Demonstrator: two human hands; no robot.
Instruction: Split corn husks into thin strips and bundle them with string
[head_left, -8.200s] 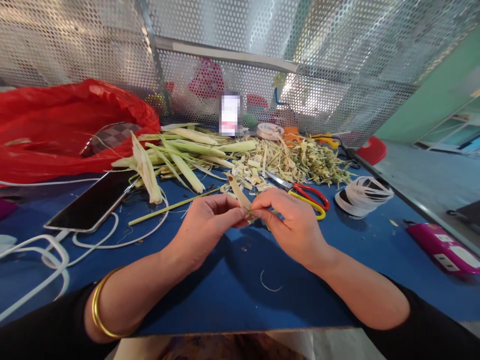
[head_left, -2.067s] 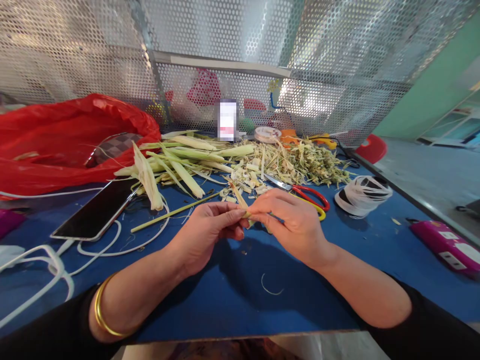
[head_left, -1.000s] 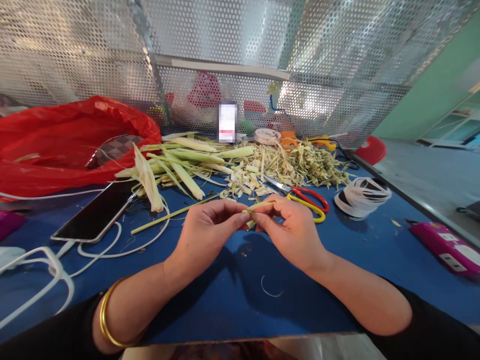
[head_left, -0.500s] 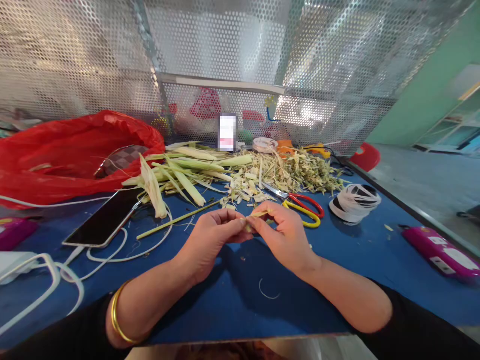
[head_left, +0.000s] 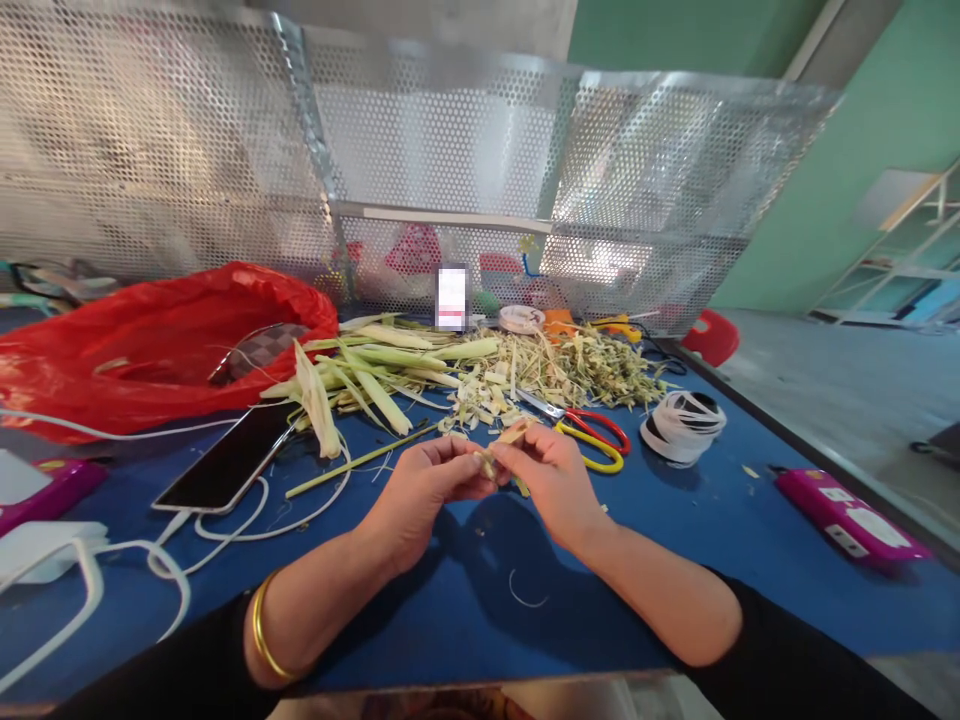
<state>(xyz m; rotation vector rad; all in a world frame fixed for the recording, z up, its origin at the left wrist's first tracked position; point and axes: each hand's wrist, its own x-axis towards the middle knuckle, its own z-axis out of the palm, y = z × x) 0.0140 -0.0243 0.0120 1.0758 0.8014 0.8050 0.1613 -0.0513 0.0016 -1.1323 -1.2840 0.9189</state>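
Between both hands, above the front middle of the blue table, is a small pale piece of corn husk (head_left: 487, 464). My left hand (head_left: 431, 485) pinches it from the left with thumb and fingers. My right hand (head_left: 541, 475) grips its other side, and a strip end shows below those fingers. Just behind the right hand lie scissors (head_left: 592, 440) with one red and one yellow handle. Cut husk bits (head_left: 487, 385) are heaped beyond the fingertips. To the left, longer green-white husk leaves (head_left: 382, 370) lie in a pile, with a thin stalk (head_left: 352, 463) in front.
A red plastic bag (head_left: 150, 350) and a phone (head_left: 229, 460) with white cables are on the left. White ribbon rolls (head_left: 682, 430) and a purple device (head_left: 851, 515) lie right. A perforated metal screen (head_left: 442, 130) stands behind the table (head_left: 420, 630).
The camera view has tilted up, so more of the wall shows above the screen. My hands stay together on the husk, with the fingers slightly shifted and more of the piece visible.
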